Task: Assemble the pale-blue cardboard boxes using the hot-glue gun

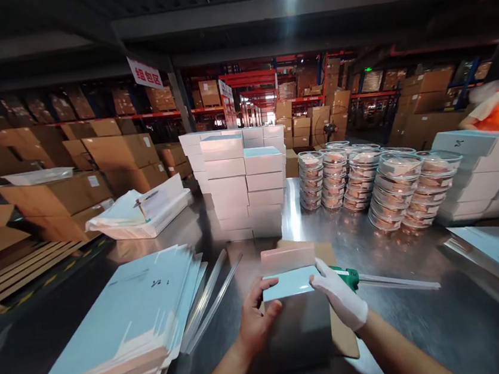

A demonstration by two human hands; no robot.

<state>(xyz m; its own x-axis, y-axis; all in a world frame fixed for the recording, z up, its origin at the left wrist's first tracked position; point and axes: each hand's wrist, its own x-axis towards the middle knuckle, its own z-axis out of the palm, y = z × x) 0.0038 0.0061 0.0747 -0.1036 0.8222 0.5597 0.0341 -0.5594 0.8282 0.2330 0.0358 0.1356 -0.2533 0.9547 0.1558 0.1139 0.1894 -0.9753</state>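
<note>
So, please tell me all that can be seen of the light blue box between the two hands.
The light blue box looks like thin glossy cardboard, partly folded, with a pale pink flap standing up at its far edge. It rests on a brown cardboard sheet on the metal table. The bare left hand grips its left side; the white-gloved right hand presses its right edge.

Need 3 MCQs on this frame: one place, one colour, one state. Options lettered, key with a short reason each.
1. Where does the pile of flat blue sheets lie?
A. left of the hands
B. on the stacked white boxes
C. under the round tubs

2. What colour is the glove on the right hand?
A. black
B. white
C. yellow

3. How is the left hand?
A. gloved
B. off the table
C. bare, gripping the small box

Key: 1 A, the pile sits at lower left on the steel table. 2 B, the glove is plainly white. 3 C, bare fingers hold the box's left edge.
</note>
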